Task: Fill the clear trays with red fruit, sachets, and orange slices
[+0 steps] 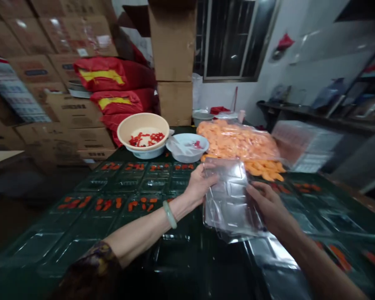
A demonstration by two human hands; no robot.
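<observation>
Clear plastic blister trays (226,200), stacked, sit pinched between the left hand (200,185) and right hand (267,206), fingers curled on opposite edges so the stack stays together.

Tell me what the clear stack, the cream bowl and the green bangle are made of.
The clear stack of trays looks like thin glossy plastic, with glare on its moulded ridges. The cream bowl looks like matte plastic, smooth-rimmed. The green bangle, polished and milky, could be jade or glass.
</observation>
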